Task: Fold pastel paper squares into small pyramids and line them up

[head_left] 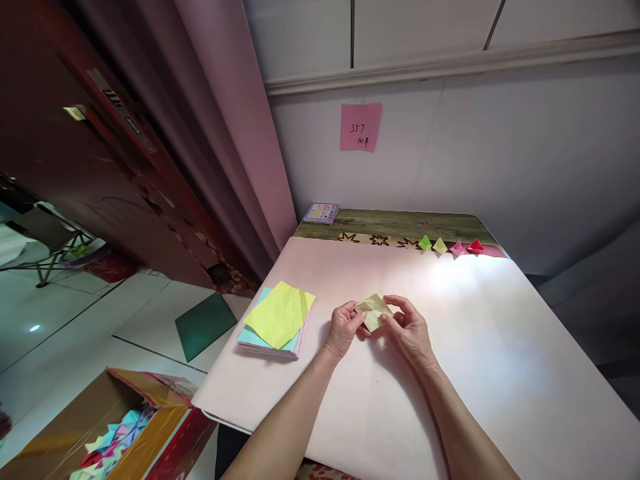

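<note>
Between both hands is a small folded square of pale yellow origami paper (374, 311), creased and turned corner-up, held just over the table. My left hand (345, 327) pinches its left side, thumb on top. On the right side, my right hand (409, 328) grips it with the thumb on the near face and fingers behind the edge. To the left lies a stack of coloured paper (270, 348), topped by a creased yellow-green sheet (281, 313). Along the far edge stand folded paper pieces: green (425, 243), pale yellow (439, 246), pink (457, 249) and red (475, 247).
The table (500, 373) has a pale pink cover. A small printed packet (321, 213) lies at its far left corner. Down on the left, an open cardboard box (150, 440) holds many coloured folded papers. A pink note (361, 127) is stuck to the wall.
</note>
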Demonstrator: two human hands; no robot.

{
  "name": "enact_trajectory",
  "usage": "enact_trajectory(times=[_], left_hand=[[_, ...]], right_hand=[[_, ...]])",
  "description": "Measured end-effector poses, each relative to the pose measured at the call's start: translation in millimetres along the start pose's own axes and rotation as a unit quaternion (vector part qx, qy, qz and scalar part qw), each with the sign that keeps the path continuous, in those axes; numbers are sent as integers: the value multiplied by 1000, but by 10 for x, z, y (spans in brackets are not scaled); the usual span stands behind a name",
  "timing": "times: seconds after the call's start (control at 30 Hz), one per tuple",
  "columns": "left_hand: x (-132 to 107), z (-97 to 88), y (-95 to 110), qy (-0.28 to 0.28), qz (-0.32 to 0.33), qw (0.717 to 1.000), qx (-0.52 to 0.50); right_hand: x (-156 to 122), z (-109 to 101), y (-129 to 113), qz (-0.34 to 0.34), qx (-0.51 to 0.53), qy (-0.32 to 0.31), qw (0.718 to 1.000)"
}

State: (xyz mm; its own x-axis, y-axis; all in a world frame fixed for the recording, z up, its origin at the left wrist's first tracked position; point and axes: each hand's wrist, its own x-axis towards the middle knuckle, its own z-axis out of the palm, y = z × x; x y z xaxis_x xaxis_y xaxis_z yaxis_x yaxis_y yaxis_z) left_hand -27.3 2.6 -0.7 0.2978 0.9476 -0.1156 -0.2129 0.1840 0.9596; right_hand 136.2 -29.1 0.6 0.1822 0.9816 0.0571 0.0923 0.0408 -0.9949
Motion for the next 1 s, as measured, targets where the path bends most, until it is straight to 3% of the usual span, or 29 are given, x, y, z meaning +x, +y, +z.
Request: enact_trajectory(times=[0.17, 0.33, 0.6, 0.77, 1.0], left_hand=[[24, -2, 1, 11, -8, 1000, -23], [32, 5, -12, 15, -7, 1000, -18], [24, 1, -21, 2, -4, 1000, -2], [32, 15, -15, 27, -16, 999, -5], [25, 28, -36, 11, 5, 1000, -3]], right_hand=[[8, 7, 27, -6, 9, -21, 1000], [19, 6, 66, -34, -25, 10, 999], [16, 15, 57, -174, -119, 116, 971], [-6, 9, 24, -210, -163, 113, 957], [-21, 5, 19, -261, -232, 98, 932]])
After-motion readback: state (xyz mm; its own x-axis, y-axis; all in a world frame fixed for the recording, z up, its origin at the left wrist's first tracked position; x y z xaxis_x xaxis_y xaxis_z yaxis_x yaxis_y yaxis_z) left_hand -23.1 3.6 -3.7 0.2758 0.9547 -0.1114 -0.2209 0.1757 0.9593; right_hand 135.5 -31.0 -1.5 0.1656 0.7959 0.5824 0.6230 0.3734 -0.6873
